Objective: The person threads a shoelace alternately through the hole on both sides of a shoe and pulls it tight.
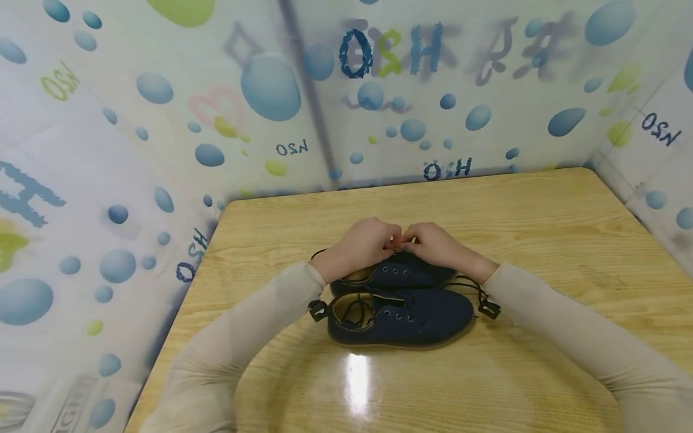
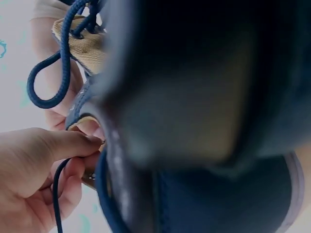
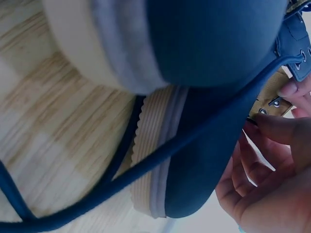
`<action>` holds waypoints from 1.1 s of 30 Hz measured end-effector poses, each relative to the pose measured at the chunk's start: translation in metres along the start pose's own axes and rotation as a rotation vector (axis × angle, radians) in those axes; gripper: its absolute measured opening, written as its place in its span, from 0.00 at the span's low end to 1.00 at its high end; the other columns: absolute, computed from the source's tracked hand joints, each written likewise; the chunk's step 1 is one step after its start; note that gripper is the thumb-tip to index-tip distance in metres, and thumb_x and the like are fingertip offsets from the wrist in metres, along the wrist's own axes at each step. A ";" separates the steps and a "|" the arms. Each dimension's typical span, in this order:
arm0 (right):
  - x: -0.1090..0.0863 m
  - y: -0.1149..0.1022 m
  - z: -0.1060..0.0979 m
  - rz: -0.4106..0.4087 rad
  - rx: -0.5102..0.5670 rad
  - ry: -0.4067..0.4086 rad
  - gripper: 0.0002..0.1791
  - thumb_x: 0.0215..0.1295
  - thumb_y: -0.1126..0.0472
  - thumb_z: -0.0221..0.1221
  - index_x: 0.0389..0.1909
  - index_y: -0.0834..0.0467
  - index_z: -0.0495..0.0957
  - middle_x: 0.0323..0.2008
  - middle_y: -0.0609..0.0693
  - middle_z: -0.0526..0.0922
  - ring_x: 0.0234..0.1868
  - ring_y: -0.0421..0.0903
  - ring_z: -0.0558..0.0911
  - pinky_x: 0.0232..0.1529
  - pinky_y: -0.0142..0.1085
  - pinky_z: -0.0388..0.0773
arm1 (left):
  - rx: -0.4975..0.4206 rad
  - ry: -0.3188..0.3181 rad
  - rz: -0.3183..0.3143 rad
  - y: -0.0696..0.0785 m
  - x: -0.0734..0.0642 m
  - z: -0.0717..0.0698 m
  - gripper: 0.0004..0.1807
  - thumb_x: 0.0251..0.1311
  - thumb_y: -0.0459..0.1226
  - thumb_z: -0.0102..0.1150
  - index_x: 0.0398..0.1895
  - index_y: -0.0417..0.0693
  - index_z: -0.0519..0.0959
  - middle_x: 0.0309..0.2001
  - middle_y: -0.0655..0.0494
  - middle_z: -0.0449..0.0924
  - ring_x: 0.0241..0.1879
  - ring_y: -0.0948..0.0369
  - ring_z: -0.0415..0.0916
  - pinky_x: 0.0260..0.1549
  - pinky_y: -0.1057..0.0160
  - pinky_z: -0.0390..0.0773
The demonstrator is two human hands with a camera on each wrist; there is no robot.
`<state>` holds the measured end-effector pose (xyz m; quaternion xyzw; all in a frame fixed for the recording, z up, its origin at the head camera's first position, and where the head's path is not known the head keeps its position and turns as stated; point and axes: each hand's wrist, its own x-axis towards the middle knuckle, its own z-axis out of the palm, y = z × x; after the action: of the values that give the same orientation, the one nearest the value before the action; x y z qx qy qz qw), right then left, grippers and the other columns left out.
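Two navy lace-up shoes lie side by side on the table: the near shoe (image 1: 433, 316) and the far shoe (image 1: 422, 273). Both hands meet over the far shoe's eyelets. My left hand (image 1: 370, 240) pinches the edge of its eyelet flap between thumb and fingers; a blue shoelace (image 2: 56, 194) runs down past those fingers. With thumb and forefinger, my right hand (image 1: 435, 243) pinches a dark lace end beside the tan-lined flap (image 3: 272, 94) and its metal eyelets. I cannot tell whether the lace end is through an eyelet.
The wooden table (image 1: 541, 228) stands against walls covered in a printed curtain (image 1: 271, 90). A wrist camera (image 1: 318, 310) sits at the left cuff, another camera (image 1: 489, 308) at the right. Loose lace (image 3: 131, 179) trails by the shoe toes.
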<state>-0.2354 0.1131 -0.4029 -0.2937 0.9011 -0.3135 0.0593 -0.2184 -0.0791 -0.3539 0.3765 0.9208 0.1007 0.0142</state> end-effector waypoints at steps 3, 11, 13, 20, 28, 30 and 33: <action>0.000 0.001 0.000 0.009 0.027 0.002 0.09 0.69 0.63 0.59 0.39 0.60 0.87 0.30 0.53 0.82 0.26 0.43 0.70 0.32 0.35 0.64 | 0.026 -0.012 0.009 0.000 0.002 0.001 0.07 0.60 0.34 0.66 0.40 0.50 0.82 0.33 0.56 0.86 0.30 0.62 0.81 0.35 0.64 0.80; -0.003 0.001 -0.001 0.005 0.064 0.016 0.10 0.68 0.63 0.59 0.42 0.59 0.87 0.35 0.54 0.85 0.29 0.43 0.75 0.34 0.35 0.69 | 0.100 -0.029 0.014 0.001 0.006 0.005 0.06 0.61 0.33 0.63 0.41 0.50 0.80 0.33 0.55 0.85 0.28 0.62 0.77 0.30 0.66 0.75; -0.004 0.001 -0.001 0.006 0.070 0.016 0.10 0.68 0.63 0.59 0.42 0.59 0.87 0.35 0.54 0.85 0.28 0.43 0.74 0.34 0.35 0.69 | 0.109 -0.028 0.006 0.002 0.005 0.006 0.06 0.61 0.33 0.63 0.40 0.50 0.80 0.32 0.56 0.85 0.28 0.61 0.77 0.29 0.66 0.74; -0.005 0.002 0.000 0.009 0.076 0.024 0.09 0.68 0.62 0.59 0.42 0.59 0.87 0.37 0.55 0.86 0.28 0.42 0.75 0.35 0.35 0.69 | 0.107 -0.011 0.007 0.004 0.004 0.007 0.05 0.62 0.32 0.62 0.40 0.50 0.80 0.32 0.55 0.84 0.28 0.62 0.77 0.30 0.67 0.74; -0.005 0.003 -0.001 -0.013 0.060 0.046 0.07 0.67 0.63 0.60 0.39 0.59 0.86 0.36 0.55 0.87 0.30 0.45 0.79 0.35 0.37 0.74 | 0.108 -0.057 0.025 0.008 0.009 0.005 0.06 0.64 0.34 0.62 0.43 0.50 0.80 0.37 0.56 0.86 0.36 0.61 0.82 0.38 0.64 0.81; -0.006 0.003 0.000 -0.017 0.054 0.048 0.06 0.66 0.64 0.60 0.38 0.58 0.86 0.36 0.55 0.87 0.31 0.45 0.80 0.35 0.37 0.74 | 0.119 -0.065 0.041 0.008 0.010 0.005 0.06 0.64 0.34 0.63 0.43 0.50 0.81 0.39 0.56 0.87 0.38 0.61 0.83 0.40 0.64 0.82; -0.007 0.005 0.001 -0.038 0.055 0.053 0.05 0.66 0.65 0.60 0.38 0.58 0.85 0.36 0.54 0.87 0.32 0.44 0.80 0.34 0.37 0.74 | 0.156 -0.056 0.050 0.008 0.011 0.005 0.07 0.63 0.36 0.65 0.44 0.51 0.81 0.41 0.57 0.84 0.41 0.60 0.82 0.42 0.64 0.82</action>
<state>-0.2318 0.1198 -0.4074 -0.3007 0.8876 -0.3469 0.0375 -0.2201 -0.0647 -0.3567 0.4018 0.9155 0.0187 0.0081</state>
